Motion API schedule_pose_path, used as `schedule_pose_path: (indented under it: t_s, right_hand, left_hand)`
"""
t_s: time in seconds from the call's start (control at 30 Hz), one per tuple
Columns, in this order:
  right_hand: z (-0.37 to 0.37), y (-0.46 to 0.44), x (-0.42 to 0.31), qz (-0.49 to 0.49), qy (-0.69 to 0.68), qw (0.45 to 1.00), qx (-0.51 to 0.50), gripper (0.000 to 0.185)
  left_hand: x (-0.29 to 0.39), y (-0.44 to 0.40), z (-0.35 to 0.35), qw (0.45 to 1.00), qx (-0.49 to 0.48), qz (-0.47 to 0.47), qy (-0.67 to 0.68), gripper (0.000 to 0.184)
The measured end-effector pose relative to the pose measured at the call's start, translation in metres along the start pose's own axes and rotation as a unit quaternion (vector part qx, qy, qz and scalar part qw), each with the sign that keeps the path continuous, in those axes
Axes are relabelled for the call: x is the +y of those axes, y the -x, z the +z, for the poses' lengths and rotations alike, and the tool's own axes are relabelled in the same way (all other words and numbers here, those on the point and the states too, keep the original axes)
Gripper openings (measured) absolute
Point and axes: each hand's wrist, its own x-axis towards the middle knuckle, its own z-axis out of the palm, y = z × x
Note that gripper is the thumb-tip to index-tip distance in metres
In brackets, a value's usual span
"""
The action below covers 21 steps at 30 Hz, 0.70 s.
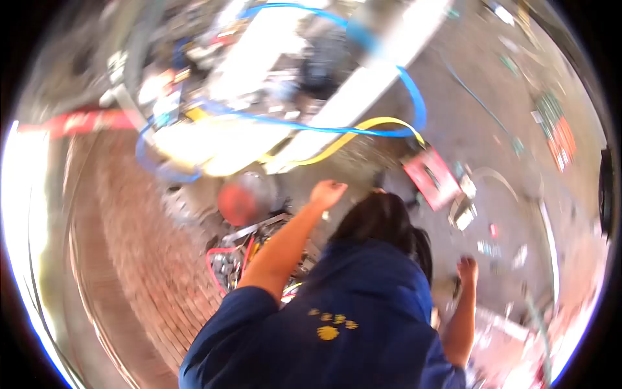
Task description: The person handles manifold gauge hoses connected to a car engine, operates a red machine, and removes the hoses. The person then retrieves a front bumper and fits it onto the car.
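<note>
My left hand (328, 194) is closed in front of my navy shirt (382, 305), and what it holds, if anything, is too small and blurred to tell. It is nearest to a round grey part with a red face (238, 203). Below and to its left lies a pile of tools and small metal pieces (227, 268). At the right, my right hand (466, 268) is curled closed beside my body, with its contents hidden. A red box (431, 177) sits on the floor between the hands, further forward.
A yellow hose (363, 126) and a blue hose (418, 97) loop across the upper middle. Bright metal beams (369, 84) and blurred machinery stand ahead. Reddish brickwork (142, 227) is at the left. Small litter and a thin cable (478, 97) lie on the grey floor at right.
</note>
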Motion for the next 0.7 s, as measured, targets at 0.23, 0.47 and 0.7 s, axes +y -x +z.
schedule_pose_path:
  t_s: [0.23,0.47,0.7]
  right_hand:
    - [0.06,-0.026,-0.09,0.059,-0.109,0.992,-0.003,0.038]
    - [0.172,-0.153,-0.113,0.071,-0.105,0.991,0.033,0.039]
    - [0.21,-0.308,-0.149,-0.03,-0.079,0.934,0.346,0.025]
  left_hand:
    - [0.056,-0.045,0.104,0.968,-0.15,0.121,-0.158,0.043]
    - [0.103,-0.191,0.248,0.912,-0.105,0.287,-0.273,0.035]
    - [0.13,-0.347,0.369,0.855,-0.035,0.442,-0.267,0.033]
